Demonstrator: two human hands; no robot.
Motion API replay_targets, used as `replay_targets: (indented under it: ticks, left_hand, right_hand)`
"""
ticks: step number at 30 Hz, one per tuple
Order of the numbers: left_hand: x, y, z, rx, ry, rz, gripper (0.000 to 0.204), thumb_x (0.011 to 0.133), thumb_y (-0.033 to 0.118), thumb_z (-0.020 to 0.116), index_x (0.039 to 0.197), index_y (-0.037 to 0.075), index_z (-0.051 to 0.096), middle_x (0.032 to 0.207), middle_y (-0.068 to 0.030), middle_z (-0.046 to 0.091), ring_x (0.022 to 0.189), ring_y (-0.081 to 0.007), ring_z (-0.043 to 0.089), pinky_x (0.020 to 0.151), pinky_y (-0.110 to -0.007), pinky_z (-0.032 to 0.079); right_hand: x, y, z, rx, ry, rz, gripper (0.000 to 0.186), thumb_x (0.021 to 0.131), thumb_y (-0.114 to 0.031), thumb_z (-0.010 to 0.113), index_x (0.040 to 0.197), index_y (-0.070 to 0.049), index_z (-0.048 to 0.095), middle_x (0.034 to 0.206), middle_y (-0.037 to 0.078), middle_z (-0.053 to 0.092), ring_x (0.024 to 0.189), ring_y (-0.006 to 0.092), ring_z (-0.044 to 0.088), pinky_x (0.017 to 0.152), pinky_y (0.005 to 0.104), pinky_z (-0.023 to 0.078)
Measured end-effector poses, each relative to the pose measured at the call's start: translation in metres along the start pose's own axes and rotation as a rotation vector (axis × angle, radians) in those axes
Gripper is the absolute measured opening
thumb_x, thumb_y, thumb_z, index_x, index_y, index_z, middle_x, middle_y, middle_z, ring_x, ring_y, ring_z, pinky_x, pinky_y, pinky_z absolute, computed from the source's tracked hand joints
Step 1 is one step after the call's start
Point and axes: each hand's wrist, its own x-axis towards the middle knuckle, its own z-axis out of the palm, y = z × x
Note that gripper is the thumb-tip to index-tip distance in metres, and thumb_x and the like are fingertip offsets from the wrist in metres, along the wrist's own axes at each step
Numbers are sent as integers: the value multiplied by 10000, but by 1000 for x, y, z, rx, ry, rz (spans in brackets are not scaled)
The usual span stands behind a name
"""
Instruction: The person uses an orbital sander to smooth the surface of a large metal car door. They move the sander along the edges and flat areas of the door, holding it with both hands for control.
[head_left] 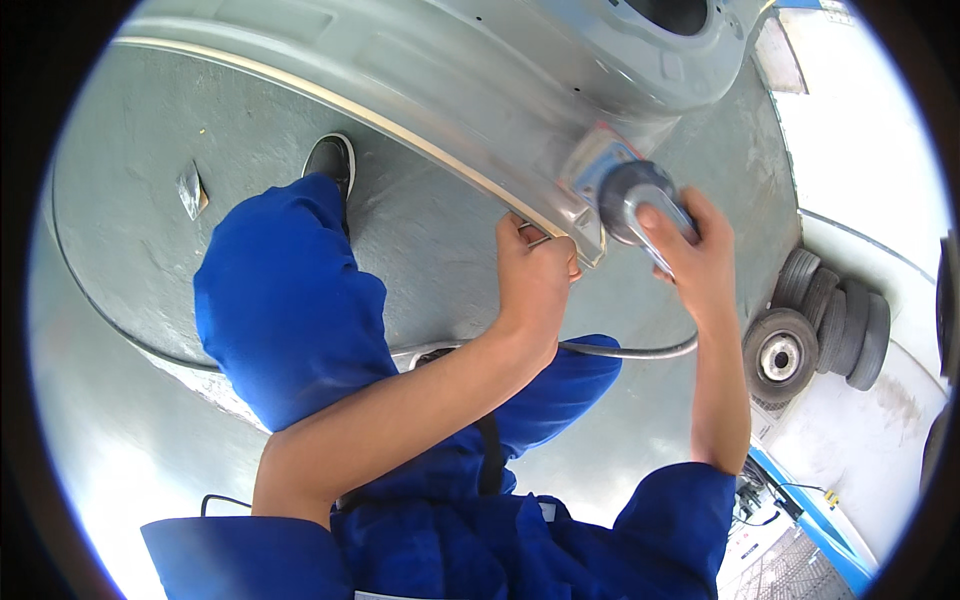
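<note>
A grey sheet-metal car body panel (400, 95) stretches across the top, with a pale strip (400, 133) along its near edge. My right hand (695, 245) is wrapped round a handheld power sander (628, 200) with a dark round head and a grey grip. The sander's pad lies against the panel near its right corner and is blurred. Just left of it, my left hand (537, 265) has its fingers curled round the panel's lower edge, close to that corner. The fingertips are partly hidden.
A grey hose (640, 352) runs from below my right hand across the floor to the left. Several tyres (780, 357) stand by the white wall at right. A scrap of foil-like litter (190, 190) lies on the grey floor. Blue-framed equipment (815, 520) is at lower right.
</note>
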Motion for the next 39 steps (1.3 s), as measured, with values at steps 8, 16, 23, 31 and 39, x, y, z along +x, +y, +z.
replay_targets:
  ticks: [8,16,23,31,39]
  left_hand:
    - [2,-4,8,-80,9,50,482,742,-30,509,1195,-41,346,846,-77,464,654,-114,447,591,-268,372]
    - [-1,-7,11,-34,15,51,546,736,-19,517,1242,-48,317,867,-78,461,678,-125,453,612,-276,381]
    - [-1,-9,11,-50,16,88,582,736,-14,522,1275,-33,304,895,-85,465,688,-123,461,599,-268,380]
    - [-3,-9,8,-36,-35,62,508,764,8,512,1243,-8,345,913,-49,474,741,-109,468,660,-279,391]
    - [-2,-12,-4,-116,-16,68,340,852,191,451,1173,87,493,1080,-32,562,1032,-140,515,821,-347,424]
  right_hand:
    - [-4,-9,5,-67,28,-77,487,752,-402,834,943,18,680,649,32,616,578,65,509,524,257,427]
    - [1,21,-18,-58,200,-57,463,722,-355,868,910,3,643,651,58,647,580,88,578,539,241,461]
    - [11,17,29,-225,339,-616,492,656,-340,912,909,-13,646,685,102,656,599,146,606,570,281,497]
    - [8,37,15,-436,413,-685,558,613,-357,929,941,-3,650,767,129,684,639,238,682,580,318,530]
    - [16,-8,26,-153,153,-392,483,681,-364,882,925,-11,660,698,67,662,567,120,601,514,279,490]
